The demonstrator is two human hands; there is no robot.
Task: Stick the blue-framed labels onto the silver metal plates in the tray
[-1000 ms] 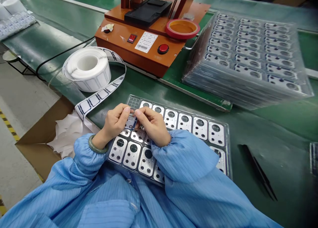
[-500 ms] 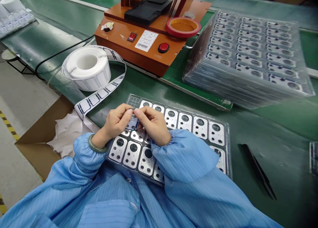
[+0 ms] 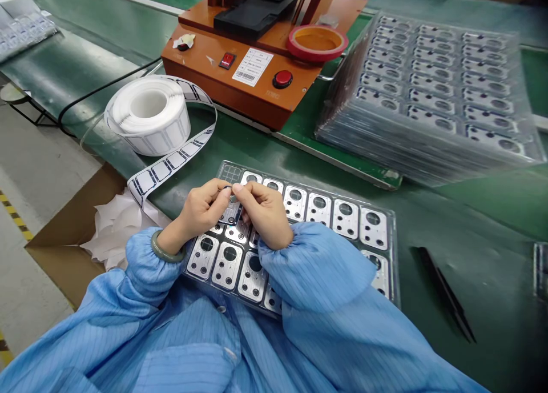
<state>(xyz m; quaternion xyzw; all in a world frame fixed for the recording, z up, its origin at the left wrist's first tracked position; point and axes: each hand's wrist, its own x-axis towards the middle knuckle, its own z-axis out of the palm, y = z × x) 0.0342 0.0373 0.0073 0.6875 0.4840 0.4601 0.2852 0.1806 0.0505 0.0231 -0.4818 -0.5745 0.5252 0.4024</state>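
My left hand (image 3: pixel 206 208) and my right hand (image 3: pixel 268 213) meet above a clear plastic tray (image 3: pixel 394 267). Between them they pinch a small metal plate (image 3: pixel 230 215), thumbs and forefingers together at its top edge. My fingers cover much of that plate, and whether a thin film or strip lies on it I cannot make out. Silver plates with one large round hole and smaller holes, such as this plate (image 3: pixel 229 265), lie in rows in the tray. An unfilled pocket (image 3: pixel 232 173) shows at its far left corner. My right sleeve hides part of the tray.
A roll of labels (image 3: pixel 148 116) with its strip hanging loose stands at the left. Behind is an orange machine (image 3: pixel 205 59) with a roll of red tape (image 3: pixel 317 43). Stacked filled trays (image 3: pixel 432 96) stand back right; black tweezers (image 3: pixel 445 293) lie at the right. Crumpled paper (image 3: pixel 113 227) fills a cardboard box.
Both hands stay almost in place over the tray. The held plate looks slightly more tilted, its face now silvery rather than blue. The view has shifted a little.
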